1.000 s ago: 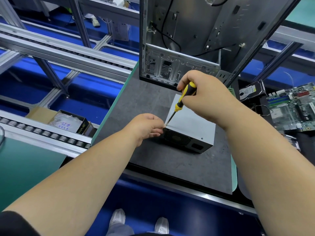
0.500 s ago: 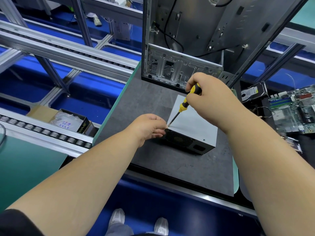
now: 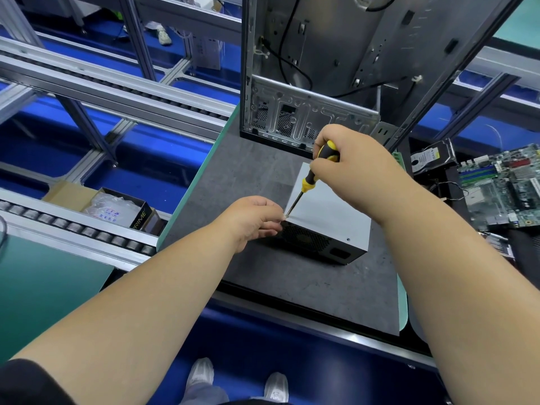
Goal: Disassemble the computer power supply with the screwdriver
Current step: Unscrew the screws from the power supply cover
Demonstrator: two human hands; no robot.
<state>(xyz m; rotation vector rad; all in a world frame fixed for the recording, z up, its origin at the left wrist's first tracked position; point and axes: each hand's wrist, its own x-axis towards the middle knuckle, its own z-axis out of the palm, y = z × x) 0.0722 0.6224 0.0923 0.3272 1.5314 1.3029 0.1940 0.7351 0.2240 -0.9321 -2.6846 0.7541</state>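
While power supply (image 3: pixel 327 217) sits on grey worktop (image 3: pixel 233 176) before open case (image 3: pixel 315 83), right hand (image 3: pixel 356 173) grips screwdriver (image 3: pixel 314 176), tip at near-left top corner; left hand (image 3: pixel 251 220) pinches there, steadying. Advice: keep shaft in line with screw, press down firmly, turn slowly.

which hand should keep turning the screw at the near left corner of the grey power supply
Right. The right hand grips the yellow-and-black screwdriver, its tip at the near left top corner of the grey metal power supply box. The left hand pinches at that corner, steadying it.
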